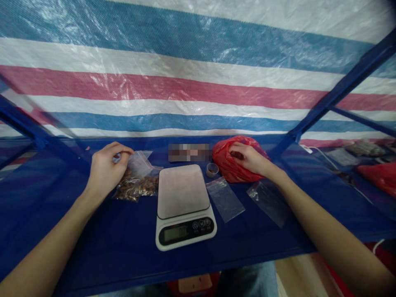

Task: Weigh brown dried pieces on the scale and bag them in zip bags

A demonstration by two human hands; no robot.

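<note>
Head view puts your left hand (105,171) at the top of a clear zip bag (139,177) packed with brown dried pieces, on the bench (93,247) just left of the scale. Your left fingers (122,150) curl narrowly at the bag's upper edge, though you cannot tell from this view whether they are gripping it. Your right hand (249,159) lies across a crumpled red plastic bag (227,163), its fingers (236,150) wrapped over the bag's bulge, holding it. Between the two stands a white digital kitchen scale (182,206), its display too dim to read. So far, the brown pieces are in the zip bag, and a few sit in a small cup (212,169) beside the red bag. Two flat clear bags (225,199) (269,202) show no contents, and you can't see what the red bag holds. A pixelated patch (190,152) hides something at the bench's back edge, where a striped tarp (185,82) hangs. The blue bench top runs forward past the scale to the near edge, giving your forearms room, while a blue steel frame (340,90) rises at the right.
</note>
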